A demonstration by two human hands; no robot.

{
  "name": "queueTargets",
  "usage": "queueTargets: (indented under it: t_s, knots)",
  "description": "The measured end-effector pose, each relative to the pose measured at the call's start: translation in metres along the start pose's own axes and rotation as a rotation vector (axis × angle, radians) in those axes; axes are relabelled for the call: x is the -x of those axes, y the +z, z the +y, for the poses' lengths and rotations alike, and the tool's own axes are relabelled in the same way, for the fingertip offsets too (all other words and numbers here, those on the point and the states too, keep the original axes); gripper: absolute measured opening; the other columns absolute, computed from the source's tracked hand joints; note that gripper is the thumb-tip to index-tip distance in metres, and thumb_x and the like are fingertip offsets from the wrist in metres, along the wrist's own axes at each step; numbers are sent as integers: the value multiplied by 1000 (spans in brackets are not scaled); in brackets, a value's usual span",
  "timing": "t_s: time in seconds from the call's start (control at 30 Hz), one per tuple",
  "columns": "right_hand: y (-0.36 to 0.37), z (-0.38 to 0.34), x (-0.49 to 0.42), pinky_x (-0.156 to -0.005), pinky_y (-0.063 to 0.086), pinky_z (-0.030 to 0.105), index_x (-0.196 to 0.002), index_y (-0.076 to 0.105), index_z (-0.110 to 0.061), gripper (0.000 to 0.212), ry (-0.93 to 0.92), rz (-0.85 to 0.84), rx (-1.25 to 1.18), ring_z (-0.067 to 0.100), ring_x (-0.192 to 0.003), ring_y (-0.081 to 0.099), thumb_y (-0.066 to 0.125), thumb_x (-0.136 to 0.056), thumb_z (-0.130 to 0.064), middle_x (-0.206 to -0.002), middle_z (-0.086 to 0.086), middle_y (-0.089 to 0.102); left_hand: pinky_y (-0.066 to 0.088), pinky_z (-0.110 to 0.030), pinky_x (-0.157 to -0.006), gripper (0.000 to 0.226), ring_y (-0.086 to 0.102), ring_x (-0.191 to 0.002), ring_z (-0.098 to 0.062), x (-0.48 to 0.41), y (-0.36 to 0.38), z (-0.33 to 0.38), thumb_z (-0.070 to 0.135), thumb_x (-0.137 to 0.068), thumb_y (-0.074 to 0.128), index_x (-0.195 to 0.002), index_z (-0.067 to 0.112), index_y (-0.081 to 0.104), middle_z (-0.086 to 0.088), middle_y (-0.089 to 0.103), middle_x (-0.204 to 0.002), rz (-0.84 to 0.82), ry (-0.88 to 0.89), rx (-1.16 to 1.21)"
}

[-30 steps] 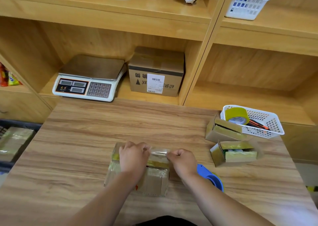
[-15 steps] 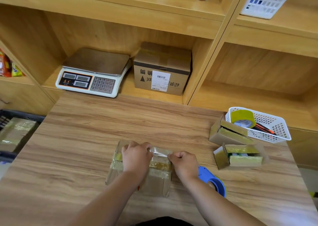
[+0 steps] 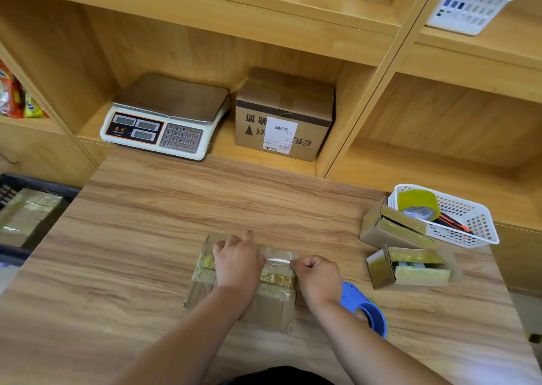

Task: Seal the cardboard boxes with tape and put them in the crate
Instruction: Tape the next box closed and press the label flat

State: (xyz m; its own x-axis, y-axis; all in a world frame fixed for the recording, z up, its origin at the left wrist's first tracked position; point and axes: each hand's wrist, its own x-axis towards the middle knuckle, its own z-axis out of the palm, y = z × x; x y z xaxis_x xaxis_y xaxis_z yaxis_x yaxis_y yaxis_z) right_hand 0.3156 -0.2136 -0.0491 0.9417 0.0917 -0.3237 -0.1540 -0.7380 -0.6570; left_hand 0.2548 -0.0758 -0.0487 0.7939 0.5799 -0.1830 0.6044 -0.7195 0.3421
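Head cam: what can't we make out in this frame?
All in the head view:
Box top seam: hidden under the left hand and the glare of the tape that the right hand pinches.
Left hand's fingers, gripping or pressing: hidden by the hand's own back.
Tape dispenser: partly behind the right forearm.
Crate: cut off by the left edge, so its box count is unknown.
Shelf box label: print too small.

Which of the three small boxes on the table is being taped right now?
The middle box: left hand presses it, right hand pinches its tape. The two right-side boxes lie untouched beside the white basket.
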Motion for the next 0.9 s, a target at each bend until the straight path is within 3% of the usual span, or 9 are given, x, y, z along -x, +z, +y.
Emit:
queueTargets:
  t_s: [0.4,0.5,0.63,0.8,0.9]
  knots:
    - [0,-5,4,-73,49,30,-61,63,-25,23,-6,8,66,21,-89,60,65,-82,-34,-71,-8,66,30,-36,-98,44,52,-110,-17,3,1,3,46,-90,51,-125,19,44,3,65,-101,41,47,-169]
    - [1,-4,4,-70,48,28,-67,66,-22,19,-62,36,128,18,-89,58,64,-83,-32,-72,-9,65,29,-36,-99,46,52,-111,-17,4,2,2,47,-90,51,-126,19,43,3,65,-100,50,58,-174]
    - [2,-1,7,-78,45,32,-68,63,-19,21,-185,87,228,14,-92,48,63,-85,-30,-77,-8,63,28,-34,-98,45,52,-110,-17,3,2,2,47,-90,50,-125,19,45,4,66,-99,55,78,-192]
    - [5,1,8,-78,43,31,-68,60,-22,20,-274,118,304,14,-85,48,62,-86,-30,-78,-8,62,28,-34,-93,40,51,-106,-21,0,-2,4,43,-89,49,-117,16,51,0,67,-95,42,144,-288]
    - [5,1,8,-75,43,30,-66,54,-26,21,-270,126,314,12,-84,48,61,-85,-30,-78,-10,60,30,-35,-91,44,51,-107,-21,-9,-9,1,53,-85,55,-112,18,55,-1,68,-97,25,140,-306]
